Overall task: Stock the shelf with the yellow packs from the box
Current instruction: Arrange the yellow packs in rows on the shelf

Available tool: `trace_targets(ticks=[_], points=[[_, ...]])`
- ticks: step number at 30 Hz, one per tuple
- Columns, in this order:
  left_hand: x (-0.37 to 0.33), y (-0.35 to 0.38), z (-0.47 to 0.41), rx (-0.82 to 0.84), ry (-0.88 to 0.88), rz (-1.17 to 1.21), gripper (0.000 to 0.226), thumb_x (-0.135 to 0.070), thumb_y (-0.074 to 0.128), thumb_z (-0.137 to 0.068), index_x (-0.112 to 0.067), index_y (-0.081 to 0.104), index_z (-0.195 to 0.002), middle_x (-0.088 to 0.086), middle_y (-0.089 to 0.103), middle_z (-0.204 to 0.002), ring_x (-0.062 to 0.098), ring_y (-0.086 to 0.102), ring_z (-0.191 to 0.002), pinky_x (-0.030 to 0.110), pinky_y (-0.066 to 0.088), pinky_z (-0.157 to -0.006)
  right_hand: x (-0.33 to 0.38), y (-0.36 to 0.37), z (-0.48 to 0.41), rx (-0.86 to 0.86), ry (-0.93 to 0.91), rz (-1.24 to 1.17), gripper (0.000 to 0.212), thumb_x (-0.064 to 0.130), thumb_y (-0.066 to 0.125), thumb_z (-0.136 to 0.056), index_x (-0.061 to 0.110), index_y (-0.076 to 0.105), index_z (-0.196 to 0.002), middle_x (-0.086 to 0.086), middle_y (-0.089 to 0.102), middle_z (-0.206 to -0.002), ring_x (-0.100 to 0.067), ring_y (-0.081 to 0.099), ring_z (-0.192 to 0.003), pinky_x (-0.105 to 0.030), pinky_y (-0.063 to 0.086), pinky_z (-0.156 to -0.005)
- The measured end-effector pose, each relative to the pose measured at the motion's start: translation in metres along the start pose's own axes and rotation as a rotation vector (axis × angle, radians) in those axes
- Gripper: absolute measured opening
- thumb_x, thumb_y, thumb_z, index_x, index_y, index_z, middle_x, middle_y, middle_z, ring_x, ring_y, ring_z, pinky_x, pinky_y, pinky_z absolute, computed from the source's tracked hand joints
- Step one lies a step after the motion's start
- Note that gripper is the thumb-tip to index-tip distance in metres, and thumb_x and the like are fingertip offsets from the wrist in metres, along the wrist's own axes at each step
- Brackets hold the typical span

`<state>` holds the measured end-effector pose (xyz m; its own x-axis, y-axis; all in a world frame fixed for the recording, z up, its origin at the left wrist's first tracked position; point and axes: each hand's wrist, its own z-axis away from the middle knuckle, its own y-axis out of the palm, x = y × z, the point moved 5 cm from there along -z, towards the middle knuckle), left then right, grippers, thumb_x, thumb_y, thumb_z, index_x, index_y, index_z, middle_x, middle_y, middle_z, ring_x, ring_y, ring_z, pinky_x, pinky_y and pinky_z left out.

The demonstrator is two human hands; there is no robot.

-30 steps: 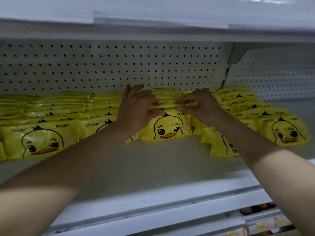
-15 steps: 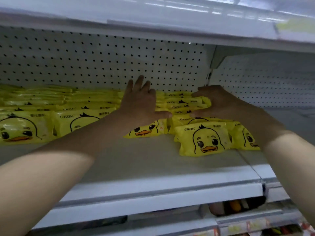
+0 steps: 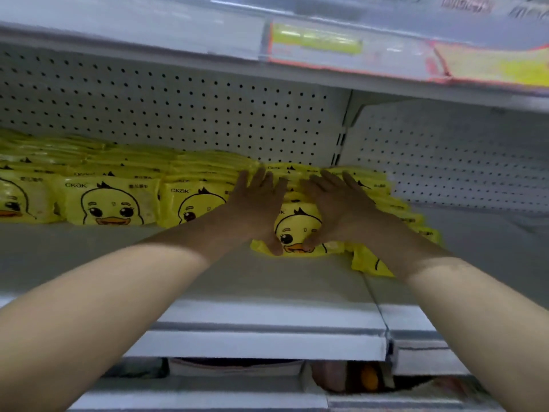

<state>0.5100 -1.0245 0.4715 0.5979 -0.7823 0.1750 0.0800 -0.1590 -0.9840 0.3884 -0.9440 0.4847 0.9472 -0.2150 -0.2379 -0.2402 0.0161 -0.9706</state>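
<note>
Yellow packs with a duck face (image 3: 110, 203) lie in overlapping rows along the back of the white shelf (image 3: 252, 286). My left hand (image 3: 255, 203) and my right hand (image 3: 338, 203) rest flat, fingers spread, on the rightmost stack. Between them shows the front pack (image 3: 297, 227), with both thumbs touching its lower edge. Another pack (image 3: 368, 263) pokes out under my right wrist. The box is out of view.
A perforated white back panel (image 3: 178, 108) closes the shelf behind. An upper shelf (image 3: 148, 34) with a yellow price label (image 3: 315, 40) hangs close overhead. A second shelf bay (image 3: 490, 248) adjoins on the right. Blurred goods (image 3: 368, 379) sit on the shelf below.
Both hands have shifted right along the row and come together, now flat on the rightmost stack with thumbs on its front pack. The view has moved right and up.
</note>
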Motion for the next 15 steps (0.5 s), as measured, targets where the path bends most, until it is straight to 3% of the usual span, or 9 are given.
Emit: trace_targets(ticks=[5,15], points=[[0.004,0.002,-0.012,-0.087,-0.068,-0.055,0.142,-0.066,0.081,-0.056,-0.011,-0.005,-0.154,0.016,0.009,-0.161,0.031,-0.002,-0.150,0.054,0.002,-0.119,-0.002,0.004,-0.010,-0.167,0.011,0.014,0.130,0.078,0.072,-0.059,0.020,0.009,-0.157,-0.002,0.016,-0.164,-0.019,0.002,-0.153,-0.048,-0.003,-0.123],[0.001,-0.003,-0.039,-0.002,-0.104,-0.182,0.160,-0.072,0.082,-0.043,-0.011,-0.019,-0.152,0.020,0.005,-0.161,0.034,0.007,-0.149,0.055,0.011,-0.117,-0.027,0.014,-0.030,-0.011,-0.023,-0.015,0.153,0.080,0.077,-0.046,0.018,-0.009,-0.157,-0.005,-0.001,-0.166,-0.024,-0.007,-0.153,-0.049,-0.003,-0.123]])
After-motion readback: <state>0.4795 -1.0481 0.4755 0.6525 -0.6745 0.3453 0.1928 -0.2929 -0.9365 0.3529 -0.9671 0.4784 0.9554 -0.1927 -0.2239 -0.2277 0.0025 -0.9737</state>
